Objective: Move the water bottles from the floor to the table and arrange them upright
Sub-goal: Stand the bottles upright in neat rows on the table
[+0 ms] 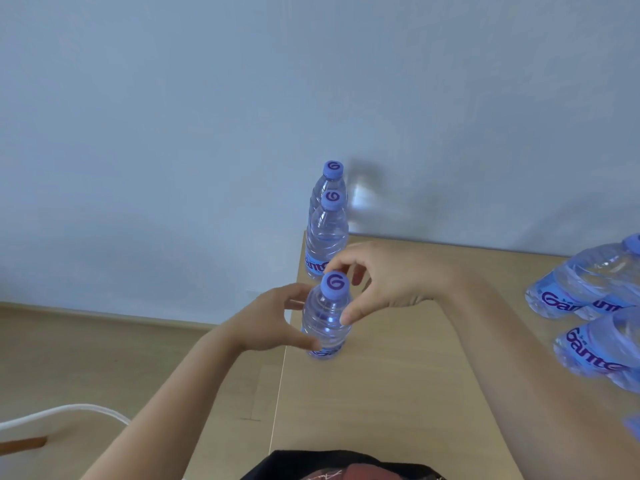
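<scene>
A clear water bottle (325,320) with a purple-blue cap stands upright near the left edge of the light wooden table (398,393), and both hands are on it. The left hand (273,320) comes in from the left with its grip curled round the lower body of the bottle: the thumb lies across the near side just above the label, and the fingers wrap round the far side. The right hand (377,278) reaches over from the right. Its thumb presses the right shoulder of the bottle below the cap, and its fingers arch over and behind the cap, so its grip is also closed on the bottle.

Farther along the same left edge two more bottles stand upright in a line. The middle bottle (327,237) is just beyond the held one, and the far bottle (330,181) is right behind it, mostly hidden except for its cap and shoulder. All three caps carry a swirl mark.

At the right side of the table, well apart from the row, a cluster of bottles (588,292) shows at the picture's edge with purple lettering on blue labels; they are cut off and blurred, so their count and whether they stand or lie cannot be told.

A pale wall (207,116) rises behind the table. The wooden floor (86,358) shows at the left, with a white curved tube (69,410) near the lower left corner.
</scene>
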